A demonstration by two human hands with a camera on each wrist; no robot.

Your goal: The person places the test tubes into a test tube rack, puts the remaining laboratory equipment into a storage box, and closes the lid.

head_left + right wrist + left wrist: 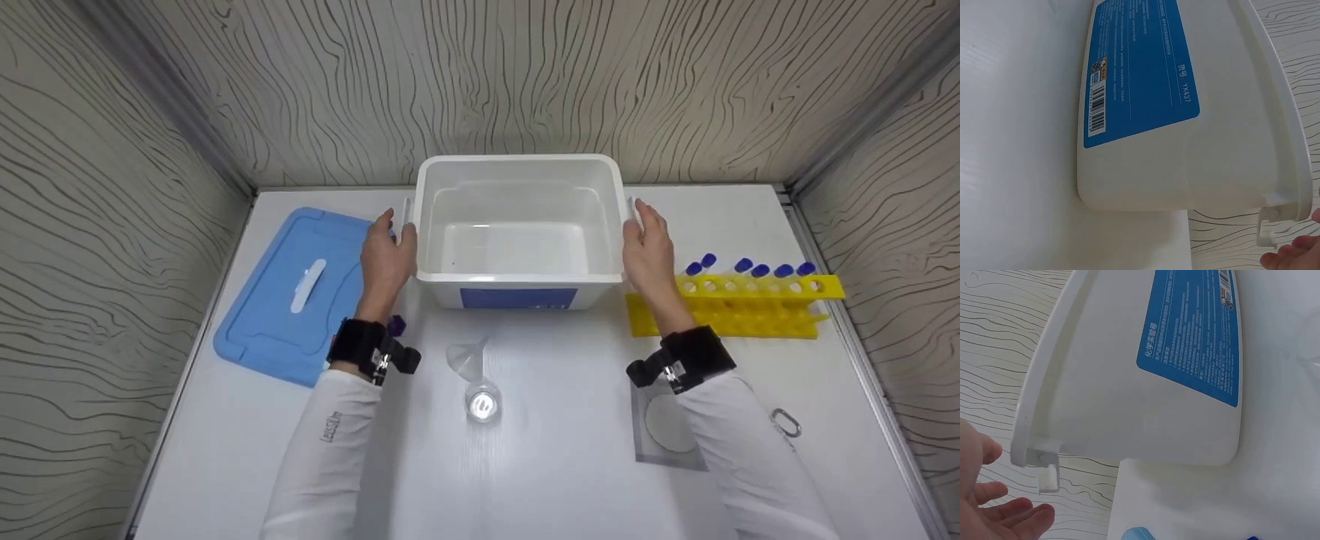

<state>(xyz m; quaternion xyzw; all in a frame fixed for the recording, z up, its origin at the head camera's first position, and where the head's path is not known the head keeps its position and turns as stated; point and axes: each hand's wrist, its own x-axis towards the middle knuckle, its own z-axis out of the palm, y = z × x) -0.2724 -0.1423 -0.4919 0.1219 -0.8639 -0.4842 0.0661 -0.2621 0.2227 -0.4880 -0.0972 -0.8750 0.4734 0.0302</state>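
Note:
A white plastic storage bin (519,292) with a blue printed label (1196,332) stands lidless at the back of the table, its inside bare. My left hand (388,259) is beside its left wall; in the left wrist view the loosely bent fingers (1022,514) are apart from the rim and the white side latch (1048,478). At the opposite wall is my right hand (649,251). Its fingertips (1292,253) show close to the right latch (1265,230), with most of that hand out of the right wrist view. Neither hand visibly grips the bin.
A blue lid (277,315) with a white handle lies left. A funnel (469,360) and small clear container (483,402) are in front of the bin. Right are a yellow rack (742,319) of blue-capped tubes, a flat packet (667,427) and a metal ring (786,423).

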